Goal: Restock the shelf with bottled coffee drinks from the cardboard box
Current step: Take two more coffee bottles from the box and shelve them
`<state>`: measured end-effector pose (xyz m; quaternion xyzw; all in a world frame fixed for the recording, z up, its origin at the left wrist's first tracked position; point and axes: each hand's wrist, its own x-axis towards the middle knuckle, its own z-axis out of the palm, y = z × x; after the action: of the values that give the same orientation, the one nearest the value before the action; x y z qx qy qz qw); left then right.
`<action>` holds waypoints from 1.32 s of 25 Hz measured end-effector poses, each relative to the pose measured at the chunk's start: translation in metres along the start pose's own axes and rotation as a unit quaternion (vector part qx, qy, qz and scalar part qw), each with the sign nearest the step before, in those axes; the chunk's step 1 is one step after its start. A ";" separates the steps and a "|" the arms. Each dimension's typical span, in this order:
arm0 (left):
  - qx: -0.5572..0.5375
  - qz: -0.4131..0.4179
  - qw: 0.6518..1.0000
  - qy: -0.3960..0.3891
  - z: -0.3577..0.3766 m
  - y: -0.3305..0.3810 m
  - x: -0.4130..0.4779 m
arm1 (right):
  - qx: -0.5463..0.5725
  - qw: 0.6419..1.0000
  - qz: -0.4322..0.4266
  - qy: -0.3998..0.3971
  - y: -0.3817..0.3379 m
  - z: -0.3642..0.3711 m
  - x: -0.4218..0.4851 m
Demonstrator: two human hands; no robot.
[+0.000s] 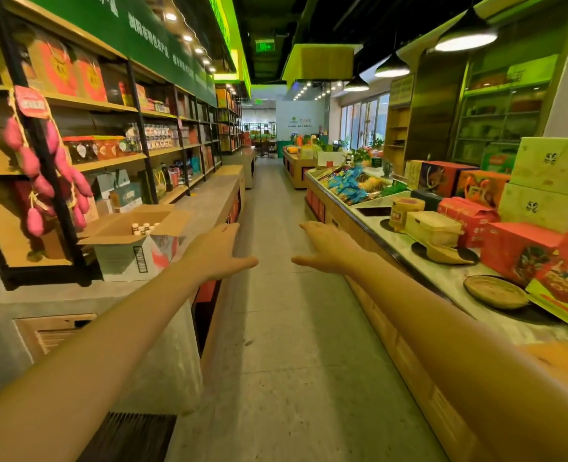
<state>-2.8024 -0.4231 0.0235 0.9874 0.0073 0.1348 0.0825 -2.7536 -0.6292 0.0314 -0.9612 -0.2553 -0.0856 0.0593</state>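
An open cardboard box sits on the grey counter at the left, flaps spread. Several bottled coffee drinks with white caps stand inside it. The shelf of wooden boards on black uprights rises behind the box, stocked with jars and cartons. My left hand is stretched forward over the aisle, just right of the box, palm down, fingers apart, holding nothing. My right hand is held out level with it, thumb out, also holding nothing.
Pink sweet-potato decorations hang from the shelf's near upright. On the right, a long display counter carries red gift boxes, a woven tray and snack bins. A concrete aisle runs between the two counters.
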 end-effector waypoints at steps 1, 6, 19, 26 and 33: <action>0.003 -0.001 1.000 0.002 0.004 -0.010 0.026 | 0.004 1.000 -0.004 0.000 0.006 0.007 0.028; 0.052 -0.025 0.998 0.011 0.043 -0.061 0.161 | 0.013 1.000 -0.025 -0.003 0.038 0.051 0.184; 0.077 -0.182 0.979 0.042 0.096 -0.226 0.454 | 0.052 0.973 -0.225 -0.012 0.048 0.115 0.601; 0.116 -0.262 0.958 0.026 0.127 -0.373 0.568 | -0.010 0.955 -0.296 -0.008 -0.004 0.187 0.789; 0.127 -0.325 0.937 0.014 0.132 -0.511 0.679 | 0.012 0.943 -0.332 -0.007 -0.075 0.227 0.974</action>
<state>-2.1087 0.0846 -0.0065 0.9316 0.3457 0.1127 -0.0042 -1.9277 -0.0606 0.0047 -0.8215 -0.5617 -0.0908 0.0373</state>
